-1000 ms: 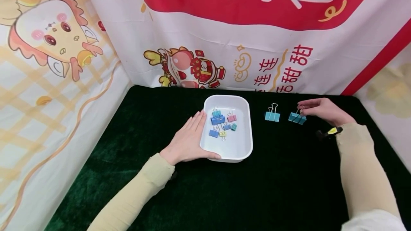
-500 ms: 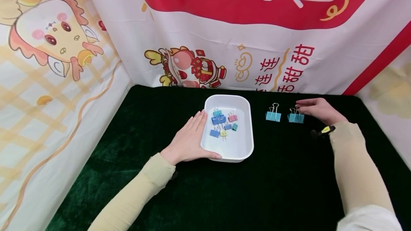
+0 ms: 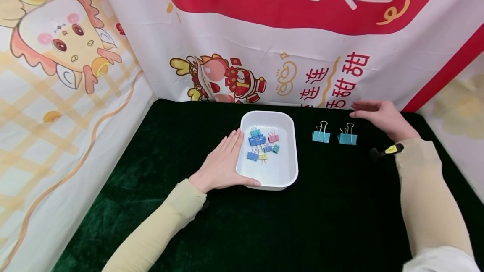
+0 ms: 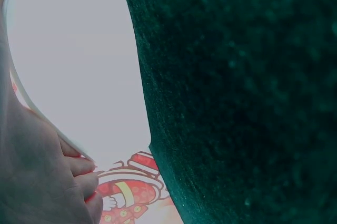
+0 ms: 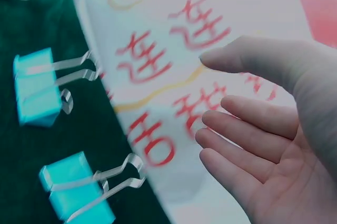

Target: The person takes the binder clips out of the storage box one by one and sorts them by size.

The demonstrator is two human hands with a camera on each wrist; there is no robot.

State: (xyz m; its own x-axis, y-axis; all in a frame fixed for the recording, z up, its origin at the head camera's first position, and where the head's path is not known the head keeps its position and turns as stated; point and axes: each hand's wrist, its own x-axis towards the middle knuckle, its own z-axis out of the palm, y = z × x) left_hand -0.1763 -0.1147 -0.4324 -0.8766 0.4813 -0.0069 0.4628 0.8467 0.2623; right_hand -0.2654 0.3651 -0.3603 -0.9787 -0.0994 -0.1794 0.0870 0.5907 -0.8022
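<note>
My left hand (image 3: 223,165) lies along the left side of a white plastic tray (image 3: 291,171), fingers straight and thumb at the near rim. In the left wrist view the fingers (image 4: 81,182) touch the tray wall (image 4: 79,76). Just right of the tray, a teal binder clip (image 3: 321,137) stands on the cloth with its wire handles up. Beside it is a second teal binder clip (image 3: 347,139), also with handles raised. My right hand (image 3: 383,116) hovers behind and right of that clip, apart from it. In the right wrist view its fingers are extended, holding nothing.
Inside the tray lie several smaller binder clips, including a blue one (image 3: 257,139), a pink one (image 3: 273,138) and a yellow one (image 3: 262,157). Dark green cloth (image 3: 302,230) covers the table. A printed white and red curtain (image 3: 227,32) hangs at the back edge.
The second teal clip, earlier held tilted in my right hand, now stands upright on the cloth. The right hand has let go and moved up and right. The left hand has stayed still.
</note>
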